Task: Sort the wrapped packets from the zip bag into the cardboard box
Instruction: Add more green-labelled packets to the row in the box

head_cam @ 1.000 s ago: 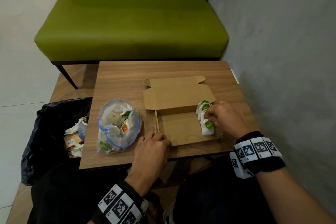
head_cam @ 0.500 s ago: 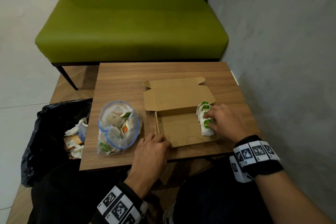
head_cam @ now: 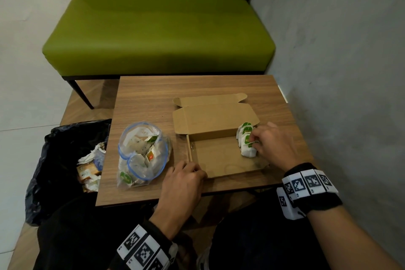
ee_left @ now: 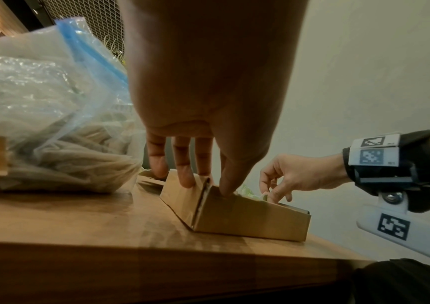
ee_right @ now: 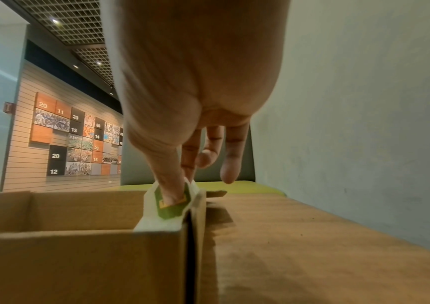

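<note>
An open cardboard box lies on the wooden table, its lid folded back. A row of white packets with green labels stands on edge at the box's right end. My right hand pinches the nearest packet between thumb and forefinger, against the box's right wall. My left hand grips the box's near left corner, fingers outside the left wall and thumb on the near wall. The clear zip bag with a blue seal, open at the top, lies left of the box with several packets inside.
A black rubbish bag with wrappers and paper hangs off the table's left edge. A green bench stands behind the table. A grey wall runs close along the right side. The table's near edge is just below my hands.
My right fingers have shifted slightly on the packets at the box's right end. The left hand, the box and the zip bag have stayed where they were.
</note>
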`<action>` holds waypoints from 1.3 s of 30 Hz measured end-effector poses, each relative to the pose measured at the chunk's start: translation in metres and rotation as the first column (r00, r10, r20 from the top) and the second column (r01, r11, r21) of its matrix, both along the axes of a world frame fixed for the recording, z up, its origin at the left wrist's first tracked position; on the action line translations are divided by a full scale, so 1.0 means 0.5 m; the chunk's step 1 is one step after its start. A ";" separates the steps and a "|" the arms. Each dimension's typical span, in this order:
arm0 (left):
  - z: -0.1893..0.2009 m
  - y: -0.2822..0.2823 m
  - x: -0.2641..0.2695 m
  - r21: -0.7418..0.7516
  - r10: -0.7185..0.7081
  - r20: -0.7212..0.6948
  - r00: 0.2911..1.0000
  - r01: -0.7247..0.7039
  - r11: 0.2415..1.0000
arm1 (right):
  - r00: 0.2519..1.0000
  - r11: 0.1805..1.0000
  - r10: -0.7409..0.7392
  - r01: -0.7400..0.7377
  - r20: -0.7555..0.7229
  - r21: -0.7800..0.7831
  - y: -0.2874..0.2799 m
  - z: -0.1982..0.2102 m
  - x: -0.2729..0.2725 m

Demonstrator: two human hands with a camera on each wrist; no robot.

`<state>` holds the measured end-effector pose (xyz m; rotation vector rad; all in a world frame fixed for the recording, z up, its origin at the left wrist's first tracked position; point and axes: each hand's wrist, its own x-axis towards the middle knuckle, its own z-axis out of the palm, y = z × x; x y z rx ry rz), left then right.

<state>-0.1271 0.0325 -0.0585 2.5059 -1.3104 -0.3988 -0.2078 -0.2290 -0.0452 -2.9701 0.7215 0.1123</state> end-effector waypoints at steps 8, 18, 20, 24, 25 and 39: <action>-0.003 0.001 0.000 -0.019 -0.001 0.003 1.000 0.001 1.000 | 0.996 1.000 0.027 -0.026 -0.080 0.011 0.023 0.000 0.004; -0.005 0.001 0.000 -0.023 0.002 0.014 1.000 -0.002 1.000 | 0.996 1.000 -0.012 0.011 -0.085 -0.012 0.016 -0.014 -0.002; -0.004 0.001 0.000 -0.027 0.007 0.017 1.000 -0.006 1.000 | 0.996 1.000 -0.017 0.017 -0.085 0.005 0.015 -0.012 -0.002; -0.006 0.002 -0.002 -0.028 0.005 0.025 1.000 -0.004 1.000 | 0.997 1.000 0.002 0.000 -0.075 0.029 0.027 0.000 0.002; -0.003 0.003 -0.002 -0.032 0.008 0.030 1.000 -0.007 0.999 | 0.998 0.999 0.017 -0.015 -0.057 0.035 0.035 0.008 0.005; 0.180 0.142 0.086 -0.471 0.369 0.237 0.899 -0.226 0.853 | 0.771 0.788 0.416 -0.570 0.483 0.231 0.346 0.085 0.140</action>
